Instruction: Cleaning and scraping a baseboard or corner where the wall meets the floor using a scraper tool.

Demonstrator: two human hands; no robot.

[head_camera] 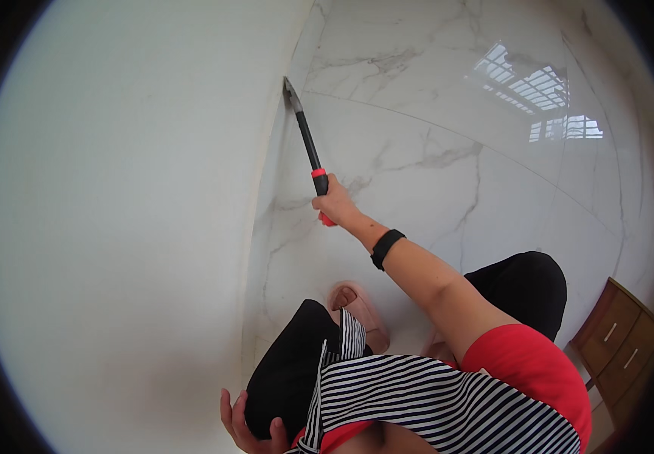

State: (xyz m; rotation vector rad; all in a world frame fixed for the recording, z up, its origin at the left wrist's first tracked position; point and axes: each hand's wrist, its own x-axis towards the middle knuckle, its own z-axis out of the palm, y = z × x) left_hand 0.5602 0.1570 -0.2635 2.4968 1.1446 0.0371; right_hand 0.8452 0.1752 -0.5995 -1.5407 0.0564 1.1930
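Note:
My right hand (335, 204) is closed round the red and black grip of a handheld tool (308, 136), most likely a handheld vacuum or long-nosed tool; its exact kind is unclear. The tool's narrow grey metallic tip touches or nearly touches the base of the white wall (122, 198), where it meets the skirting. A black band (387, 248) circles my right wrist. Near the bottom edge, beside my left knee, my left hand (250, 425) hangs with its fingers apart and nothing visible in it. Its palm is partly cut off by the frame.
Glossy white marble-look floor tiles (395, 147) spread to the right of the wall and reflect barred windows. A brown drawer cabinet (616, 340) stands at the lower right. My pink slipper (369, 318) is close to the wall, under a striped apron (417, 391).

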